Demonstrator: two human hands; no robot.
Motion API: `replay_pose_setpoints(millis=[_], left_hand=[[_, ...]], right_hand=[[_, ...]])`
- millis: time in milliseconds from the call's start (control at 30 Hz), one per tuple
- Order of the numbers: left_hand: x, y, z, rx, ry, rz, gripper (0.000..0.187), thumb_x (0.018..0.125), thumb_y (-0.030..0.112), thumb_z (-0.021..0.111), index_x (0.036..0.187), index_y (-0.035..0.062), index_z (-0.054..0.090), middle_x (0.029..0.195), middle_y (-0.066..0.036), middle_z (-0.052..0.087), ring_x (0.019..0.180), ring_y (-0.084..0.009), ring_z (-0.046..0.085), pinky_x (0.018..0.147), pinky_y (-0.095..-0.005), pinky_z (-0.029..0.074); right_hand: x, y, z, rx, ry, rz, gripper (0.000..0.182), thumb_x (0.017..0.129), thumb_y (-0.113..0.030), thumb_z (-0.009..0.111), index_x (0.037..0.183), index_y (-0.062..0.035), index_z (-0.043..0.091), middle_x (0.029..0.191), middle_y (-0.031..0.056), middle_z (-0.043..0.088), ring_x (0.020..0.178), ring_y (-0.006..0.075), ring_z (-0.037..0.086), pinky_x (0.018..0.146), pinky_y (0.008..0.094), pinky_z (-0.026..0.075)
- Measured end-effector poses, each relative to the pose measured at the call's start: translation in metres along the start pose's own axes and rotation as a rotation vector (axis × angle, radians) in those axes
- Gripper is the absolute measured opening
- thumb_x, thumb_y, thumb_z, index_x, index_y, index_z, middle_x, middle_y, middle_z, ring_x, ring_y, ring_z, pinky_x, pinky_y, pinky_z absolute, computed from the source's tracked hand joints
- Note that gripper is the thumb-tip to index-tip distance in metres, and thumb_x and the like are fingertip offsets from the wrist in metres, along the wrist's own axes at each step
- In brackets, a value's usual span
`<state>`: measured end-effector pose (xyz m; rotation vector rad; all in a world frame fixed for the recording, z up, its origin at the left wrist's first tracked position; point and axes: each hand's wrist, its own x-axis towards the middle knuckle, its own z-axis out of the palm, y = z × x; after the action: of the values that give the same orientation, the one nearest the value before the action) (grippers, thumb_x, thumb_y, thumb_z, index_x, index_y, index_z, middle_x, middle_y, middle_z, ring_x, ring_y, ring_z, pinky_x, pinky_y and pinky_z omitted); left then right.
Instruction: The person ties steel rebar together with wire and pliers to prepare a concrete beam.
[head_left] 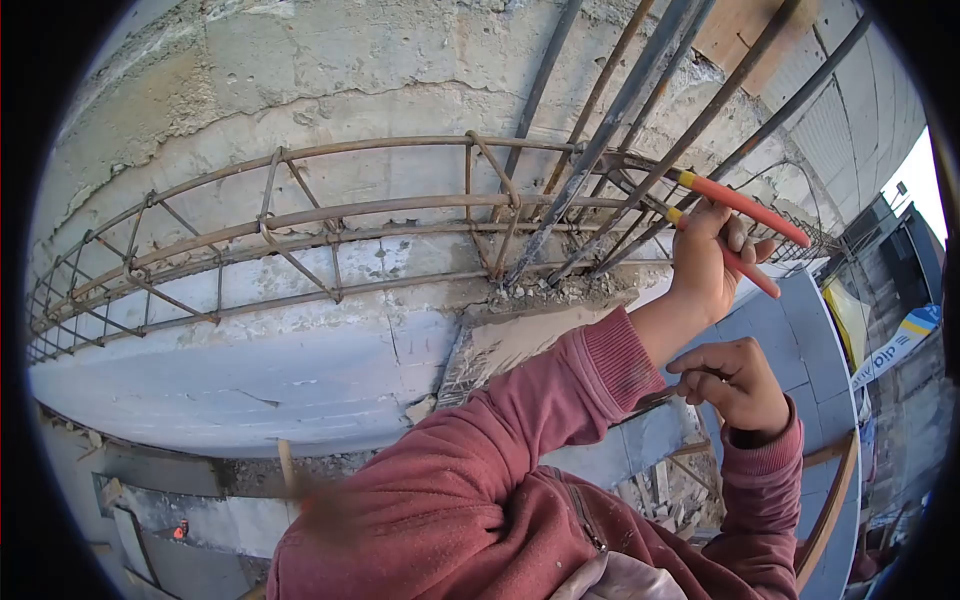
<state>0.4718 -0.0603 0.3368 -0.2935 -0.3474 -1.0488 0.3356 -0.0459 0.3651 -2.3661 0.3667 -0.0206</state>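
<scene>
Here, the left hand [706,262] is raised and closed around the orange handles of a pair of pliers [735,228], whose nose meets the rebar cage [330,235] at the spot where a bundle of slanted rebar rods [610,130] crosses the cage's top bar. The two handles stand a little apart, one above the fingers and one running under them. Below the pliers and just beside the left forearm, the right hand [735,385] hangs with its fingers curled inward; whether it grips anything cannot be told. Both arms wear a faded red sweatshirt [480,490]. The cage runs leftward from the pliers along a rough concrete wall [300,80], resting on a smooth concrete ledge [250,370]. To the right of the pliers lie grey panels [800,340].
</scene>
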Motion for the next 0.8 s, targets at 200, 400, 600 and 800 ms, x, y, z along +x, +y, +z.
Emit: replay_pose_setpoints(millis=[200,400,600,800], left_hand=[[0.001,-0.001,-0.029,0.132,-0.084,-0.023,0.015,0.094,0.019,0.041,0.082,0.0117,0.048,0.063,0.003,0.043,0.052,-0.0089,0.046,0.066,-0.0347,0.051],[0.001,0.005,-0.046,0.401,0.012,-0.016,0.015,0.090,0.016,0.043,0.101,0.0089,0.050,0.088,-0.003,0.054,0.081,-0.0124,0.055,0.081,-0.0324,0.049],[-0.009,0.013,-0.027,0.092,-0.325,-0.027,0.050,0.085,0.013,0.041,0.134,0.0083,0.034,0.138,-0.015,0.038,0.130,-0.0284,0.035,0.109,-0.0405,0.029],[-0.011,0.005,-0.033,0.105,-0.327,0.159,0.043,0.092,0.042,0.047,0.119,0.0079,0.045,0.123,-0.014,0.049,0.123,-0.0258,0.042,0.104,-0.0416,0.035]], right_hand=[[0.014,-0.056,-0.031,-0.943,0.787,-0.625,0.057,0.057,-0.002,0.062,0.113,-0.0001,0.055,0.114,0.0188,0.055,0.105,0.0360,0.052,0.090,0.0402,0.042],[0.061,-0.035,-0.049,-0.969,0.369,-0.165,0.067,0.055,-0.009,0.060,0.120,0.0004,0.049,0.111,0.0175,0.054,0.107,0.0345,0.049,0.089,0.0418,0.040],[0.050,-0.030,-0.029,-1.086,0.535,-0.418,0.054,0.058,-0.013,0.061,0.109,0.0006,0.052,0.095,0.0133,0.058,0.094,0.0328,0.052,0.086,0.0396,0.038],[0.048,-0.025,-0.040,-0.789,0.436,-0.303,0.022,0.079,-0.015,0.058,0.093,0.0015,0.053,0.085,0.0144,0.056,0.088,0.0321,0.052,0.084,0.0426,0.037]])
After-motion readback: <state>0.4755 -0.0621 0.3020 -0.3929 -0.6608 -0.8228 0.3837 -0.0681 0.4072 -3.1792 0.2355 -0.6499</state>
